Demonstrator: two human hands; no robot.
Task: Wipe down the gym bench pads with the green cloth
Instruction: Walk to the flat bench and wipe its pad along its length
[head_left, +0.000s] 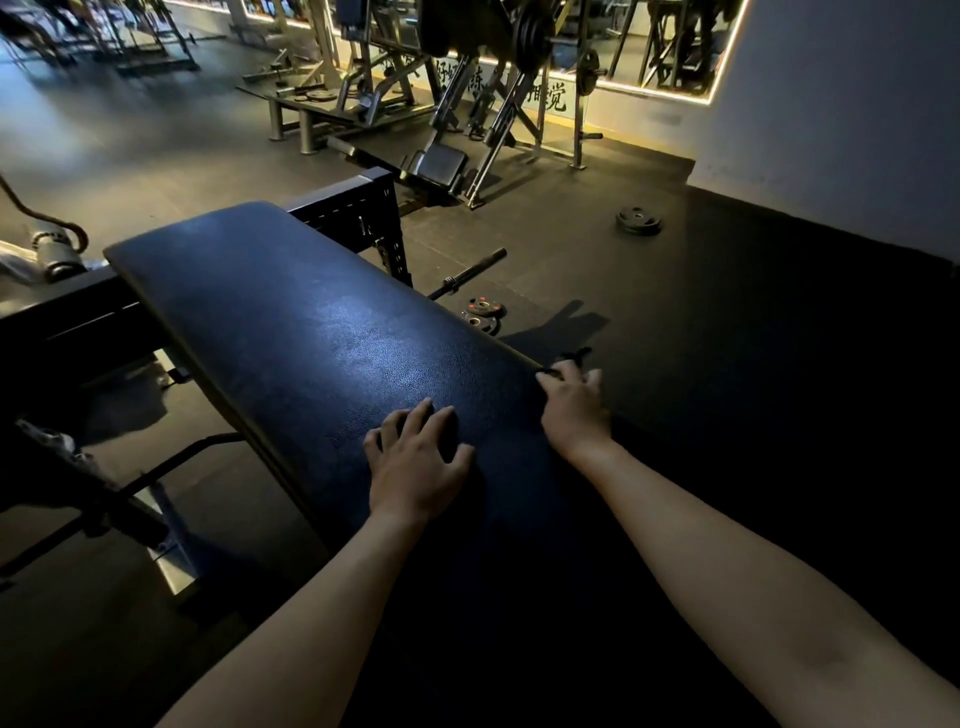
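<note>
- A dark rubber floor (727, 312) spreads across the dimly lit gym and runs to a pale wall on the right.
- The long, dark upholstered pad (311, 322) runs from lower right to upper left through the centre of the view. Its grained surface catches a patch of light near the middle.
- A black steel frame (353, 208) with rows of holes stands behind and to the left of the pad's far end.
- Plate-loaded machines (498, 104) line the back of the room in front of a mirror (649, 52) edged with a lit strip.
- The left hand (415, 457) rests on top of the pad near its close end. The fingers are spread and slightly bent, with the tips on the surface and nothing held.
- The right hand (574, 410) is at the pad's right edge, thumb on top and fingers curled over the side, gripping it.
- A barbell (470, 273) lies on the floor just beyond the pad's right side.
- One large weight plate (639, 221) lies flat on the floor, well apart from the pad.
- Two smaller plates (483, 314) lie together near the barbell.
</note>
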